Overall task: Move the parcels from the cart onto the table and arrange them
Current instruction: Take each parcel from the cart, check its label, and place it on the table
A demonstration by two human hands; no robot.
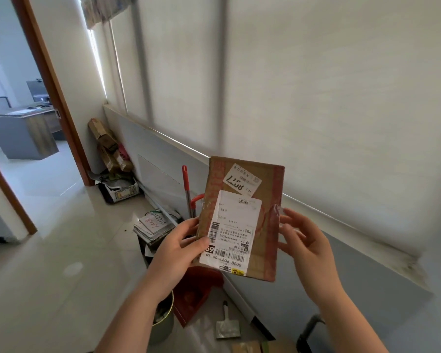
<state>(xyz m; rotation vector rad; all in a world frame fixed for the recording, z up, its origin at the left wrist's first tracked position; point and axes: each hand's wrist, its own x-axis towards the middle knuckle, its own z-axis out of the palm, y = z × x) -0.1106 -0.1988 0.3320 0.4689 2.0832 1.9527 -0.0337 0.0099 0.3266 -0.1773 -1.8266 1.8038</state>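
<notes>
**A:** Through the head camera, where is the parcel?

**B:** The flat brown parcel (239,220) is up in the air in front of the window blinds (329,98). It stands roughly upright, tilted a little. Its white shipping label (233,233) faces the camera upside down, with a smaller sticker (242,179) above it.

**A:** And the left grip?

**B:** The left grip (181,247) pinches the parcel's lower left edge, thumb on the label side and fingers behind.

**A:** The right one?

**B:** The right grip (303,240) is at the parcel's right edge with its fingers loosely spread. The tips reach the edge, but I cannot tell whether they press on it.

**A:** What lies below?

**B:** On the tiled floor (61,263) along the wall:
- a red-handled pole (186,184) just behind the parcel
- a stack of papers (153,225) to its left
- a red tray (194,294) beneath the parcel
- a round bin (163,324) beside the left forearm
- a scraper (227,324) near the bin

Cardboard boxes (107,146) lean in the corner by the wooden door frame (52,80).
</notes>
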